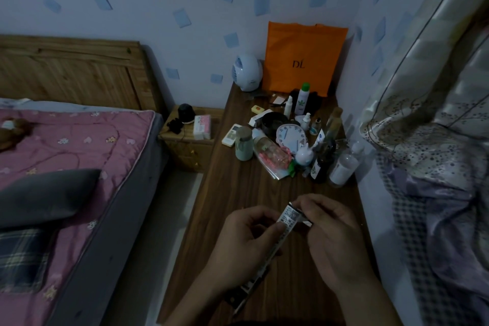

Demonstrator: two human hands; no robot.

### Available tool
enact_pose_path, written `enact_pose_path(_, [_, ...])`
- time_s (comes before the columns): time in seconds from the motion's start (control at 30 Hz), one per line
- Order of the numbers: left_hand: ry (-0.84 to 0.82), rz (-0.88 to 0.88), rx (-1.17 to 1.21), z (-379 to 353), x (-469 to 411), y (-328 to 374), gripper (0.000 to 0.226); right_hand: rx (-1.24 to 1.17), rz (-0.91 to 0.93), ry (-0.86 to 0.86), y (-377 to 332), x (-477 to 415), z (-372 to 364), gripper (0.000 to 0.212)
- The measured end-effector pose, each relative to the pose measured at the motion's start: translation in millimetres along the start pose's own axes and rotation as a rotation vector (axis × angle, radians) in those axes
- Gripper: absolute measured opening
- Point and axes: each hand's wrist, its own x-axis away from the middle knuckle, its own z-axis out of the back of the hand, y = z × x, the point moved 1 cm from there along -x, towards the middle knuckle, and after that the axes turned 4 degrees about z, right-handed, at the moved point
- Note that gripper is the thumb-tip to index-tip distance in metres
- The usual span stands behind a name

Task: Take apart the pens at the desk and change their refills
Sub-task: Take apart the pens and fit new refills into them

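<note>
— What have your fingers (275, 229) got?

— My left hand (246, 241) is curled round the middle of a long, narrow refill pack (289, 216), or so I judge it. My right hand (336, 235) pinches the flap at its labelled top end. The pack slants above the desk (291, 272), lower end toward me.

— How do you open it well?

— Grip firmly just below the flap, peel slowly with the right, and hold the mouth upward so nothing slides out.

— And beyond the fingers?

— Bottles (344, 167) and a small clock (289, 137) crowd the far desk, an orange bag (304, 58) behind them. In this dim light I cannot pick out a pen.
</note>
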Motion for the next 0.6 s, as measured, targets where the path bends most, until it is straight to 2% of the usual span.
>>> enact_pose_path(0.2, [0.005, 0.011, 0.014, -1.9, 1.1, 2.3, 0.011, 0.042, -0.001, 0.055, 5.0, -0.8, 3.7, 0.023])
enact_pose_path(0.43, [0.038, -0.010, 0.032, -5.5, 2.0, 1.7, 0.010, 0.197, 0.019, 0.091, 6.7, 1.7, 3.8, 0.016])
enact_pose_path(0.6, [0.035, -0.006, 0.090, -6.1, 0.8, 1.9, 0.011, 0.300, 0.065, 0.067, 8.4, 4.2, 2.1, 0.028])
